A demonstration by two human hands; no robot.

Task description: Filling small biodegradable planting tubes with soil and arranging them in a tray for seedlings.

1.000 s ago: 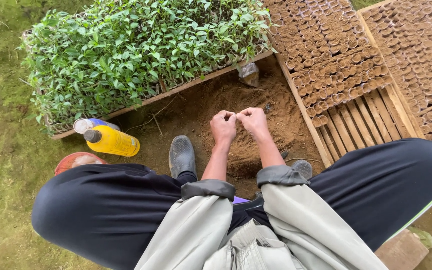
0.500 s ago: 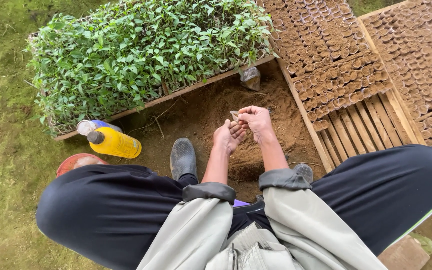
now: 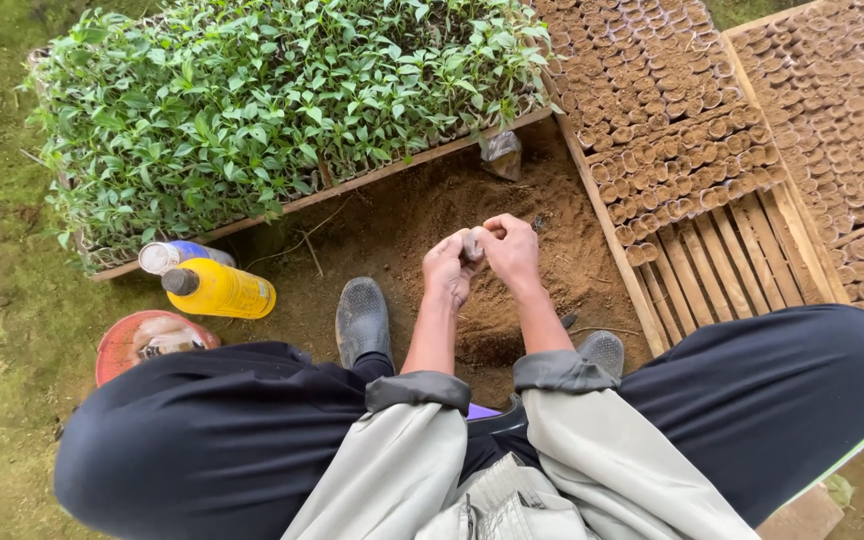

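Observation:
My left hand (image 3: 447, 270) and my right hand (image 3: 512, 250) meet above a patch of loose brown soil (image 3: 422, 215). Together they pinch a small grey planting bag (image 3: 473, 243) between the fingers. The bag is mostly hidden by my fingers. Both sleeves are rolled up to the forearm, and I sit with my knees spread, my grey shoes (image 3: 363, 320) on the soil below the hands.
A wooden tray of green seedlings (image 3: 272, 110) lies at the upper left. Slatted wooden trays with several soil-filled pots (image 3: 672, 120) stand to the right. A yellow bottle (image 3: 217, 290), a second bottle (image 3: 182, 255) and a red bowl (image 3: 147, 340) sit at the left. A crumpled plastic bag (image 3: 502, 155) lies ahead.
Both hands stayed together over the soil, shifting slightly toward me while the fingers worked the small bag. The view moved a little.

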